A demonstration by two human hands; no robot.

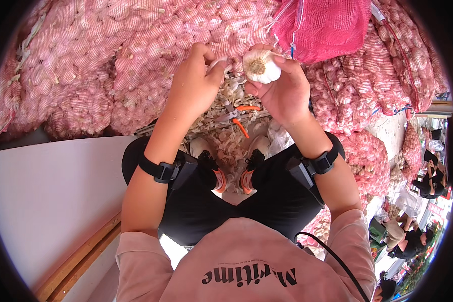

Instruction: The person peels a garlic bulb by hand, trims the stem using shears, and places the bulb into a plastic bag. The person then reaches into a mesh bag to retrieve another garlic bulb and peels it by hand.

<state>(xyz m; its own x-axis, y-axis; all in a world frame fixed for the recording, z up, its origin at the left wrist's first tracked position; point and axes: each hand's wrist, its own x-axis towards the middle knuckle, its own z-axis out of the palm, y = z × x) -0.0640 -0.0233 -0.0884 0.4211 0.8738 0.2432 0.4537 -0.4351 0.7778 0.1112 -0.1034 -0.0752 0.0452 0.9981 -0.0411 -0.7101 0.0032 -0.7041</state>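
My right hand (283,87) holds a whole white garlic bulb (263,67), its round root end turned to the left. To its left, my left hand (198,81) pinches a pale flake of garlic skin (219,62) between thumb and fingers, a little apart from the bulb. Below both hands, pruning shears with orange handles (241,127) lie spread on a heap of dry garlic skins and stalks (226,141). The ground between my shoes is strewn with the same scraps.
Pink mesh sacks full of garlic (147,49) are piled in front and along the right (355,87). A brighter pink mesh bag (324,30) sits just beyond my right hand. A white panel (56,181) stands at my left. Several people (411,241) are at the far right.
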